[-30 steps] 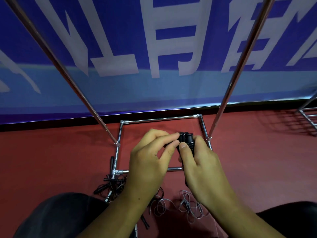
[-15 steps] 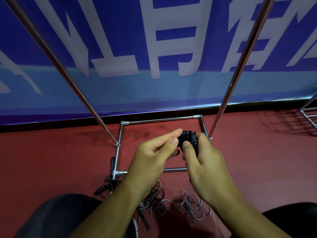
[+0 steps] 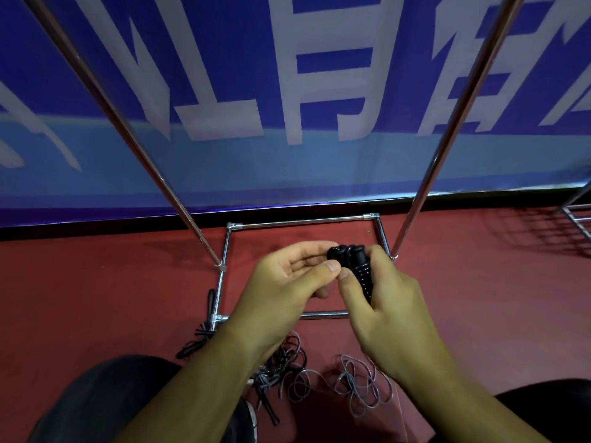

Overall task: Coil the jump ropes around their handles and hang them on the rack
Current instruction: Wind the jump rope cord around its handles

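Note:
Two black jump rope handles [image 3: 358, 266] stand side by side in my right hand [image 3: 383, 311], which grips them with fingers curled round. My left hand [image 3: 287, 289] is at their left, thumb and fingers meeting at the handles' top; whether it pinches the thin rope there I cannot tell. Loose grey rope [image 3: 355, 385] lies tangled on the red floor below my hands. A chrome rack [image 3: 307, 221] has its square base on the floor ahead, with two slanted poles rising from it.
More black rope handles and cords [image 3: 204, 330] lie by the rack's near left corner. A blue banner wall [image 3: 287, 107] stands behind the rack. My knees [image 3: 105, 401] fill the lower corners. Another metal frame [image 3: 575, 215] is at the far right.
My left hand has turned from covering the handles to palm-up with fingers extended at their top. Both hands have shifted slightly right. The right hand's grip is unchanged.

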Demonstrator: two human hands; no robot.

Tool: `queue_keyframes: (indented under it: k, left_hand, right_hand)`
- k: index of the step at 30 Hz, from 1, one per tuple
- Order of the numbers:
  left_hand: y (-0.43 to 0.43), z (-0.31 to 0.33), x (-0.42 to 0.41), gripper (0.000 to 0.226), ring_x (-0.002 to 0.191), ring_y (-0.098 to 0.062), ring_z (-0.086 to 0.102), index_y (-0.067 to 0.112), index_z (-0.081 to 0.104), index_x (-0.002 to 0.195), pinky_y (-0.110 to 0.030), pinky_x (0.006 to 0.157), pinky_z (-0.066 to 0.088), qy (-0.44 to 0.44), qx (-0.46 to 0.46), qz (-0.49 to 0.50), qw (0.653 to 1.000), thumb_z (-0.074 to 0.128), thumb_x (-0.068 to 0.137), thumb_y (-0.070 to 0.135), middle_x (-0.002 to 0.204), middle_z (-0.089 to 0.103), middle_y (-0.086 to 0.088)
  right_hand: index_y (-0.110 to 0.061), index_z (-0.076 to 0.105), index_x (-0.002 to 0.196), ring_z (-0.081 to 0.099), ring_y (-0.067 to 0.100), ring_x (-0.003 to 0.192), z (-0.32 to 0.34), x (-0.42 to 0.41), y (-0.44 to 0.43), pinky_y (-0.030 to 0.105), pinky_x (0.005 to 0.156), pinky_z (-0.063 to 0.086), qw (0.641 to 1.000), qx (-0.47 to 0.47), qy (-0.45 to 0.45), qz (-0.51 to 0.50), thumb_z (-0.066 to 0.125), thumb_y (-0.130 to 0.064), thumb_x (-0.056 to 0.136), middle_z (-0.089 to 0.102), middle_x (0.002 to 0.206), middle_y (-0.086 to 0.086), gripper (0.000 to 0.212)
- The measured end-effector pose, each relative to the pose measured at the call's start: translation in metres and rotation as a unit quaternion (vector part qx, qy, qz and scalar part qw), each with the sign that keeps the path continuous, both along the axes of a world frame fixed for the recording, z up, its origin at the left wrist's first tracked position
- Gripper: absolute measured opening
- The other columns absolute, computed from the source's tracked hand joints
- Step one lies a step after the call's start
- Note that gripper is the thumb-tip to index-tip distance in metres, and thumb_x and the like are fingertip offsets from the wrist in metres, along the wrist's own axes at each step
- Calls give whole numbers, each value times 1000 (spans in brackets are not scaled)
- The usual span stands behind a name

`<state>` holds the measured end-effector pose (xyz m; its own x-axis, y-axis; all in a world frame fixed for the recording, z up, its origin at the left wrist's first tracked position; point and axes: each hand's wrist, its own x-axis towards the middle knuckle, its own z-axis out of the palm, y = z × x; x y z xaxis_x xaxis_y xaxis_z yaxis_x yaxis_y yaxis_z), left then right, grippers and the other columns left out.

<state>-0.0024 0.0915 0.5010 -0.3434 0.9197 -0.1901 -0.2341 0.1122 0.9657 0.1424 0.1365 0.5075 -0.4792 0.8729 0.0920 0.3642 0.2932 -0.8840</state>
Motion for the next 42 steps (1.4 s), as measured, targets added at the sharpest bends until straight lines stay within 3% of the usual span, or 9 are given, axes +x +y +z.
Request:
queue_keyframes:
  k: [8,12,17,20,23,28,33,39,42]
  left_hand:
    - [-2,-3,-5,14,54,-10,54,17,79,104,-18,52,46,34,-8,-20,999,69,95,13,86,77,-7]
    - [-3,-2,-4,6,50,-8,55,17,70,95,-21,48,46,86,-1,-30,996,66,97,21,67,67,4]
    - [0,-1,-1,38,71,-15,58,20,75,96,-26,61,46,-20,-18,-38,999,61,96,56,80,68,-1]
    - [1,5,-9,41,71,-11,60,4,71,106,-22,57,46,-108,-27,-57,992,59,94,41,85,68,-5]
    - [-1,3,-11,26,73,-13,59,2,70,112,-21,61,47,-83,-13,-118,990,69,93,20,91,64,-10]
    - [-3,2,-13,34,79,-20,61,-8,62,116,-26,74,55,-25,-12,-108,994,59,98,20,96,61,-19]
    - [-2,4,-22,20,85,-14,65,0,64,108,-27,80,56,22,-20,-76,997,56,102,17,94,68,-7]
    - [1,9,-38,10,78,-10,70,12,61,102,-20,75,54,189,19,62,980,52,106,9,83,74,1]
    - [0,11,-37,9,81,-13,69,11,61,105,-25,79,58,133,18,39,990,52,105,8,87,72,-2]
  right_hand:
    - [-19,56,94,57,10,60,-2,3,-1,15,50,35,1000,26,-10,-4,54,-35,93,59,63,-7,16]
    - [-23,57,93,62,6,68,3,2,-3,15,56,41,1000,6,-2,8,57,-46,89,68,76,-18,24]
    - [-28,64,98,58,17,52,2,-2,-2,36,48,48,991,-106,75,15,66,-60,83,65,67,2,36]
    - [-27,66,98,53,30,49,4,-2,1,44,41,45,966,-205,154,26,60,-50,88,61,70,20,26]
    - [-28,66,96,56,35,53,5,0,3,46,46,46,955,-236,172,44,52,-50,92,62,70,20,27]
    - [-31,69,92,62,29,61,2,-1,4,47,56,50,953,-248,170,47,40,-66,93,67,73,14,45]
    - [-15,66,89,60,25,53,4,0,5,34,47,46,953,-263,146,44,35,-68,99,66,68,11,63]
    - [3,54,90,56,23,49,6,1,5,29,44,44,956,-259,114,76,37,-59,97,64,64,11,64]
    - [0,54,89,58,25,53,3,2,6,34,47,47,957,-256,116,64,39,-58,97,65,67,14,60]
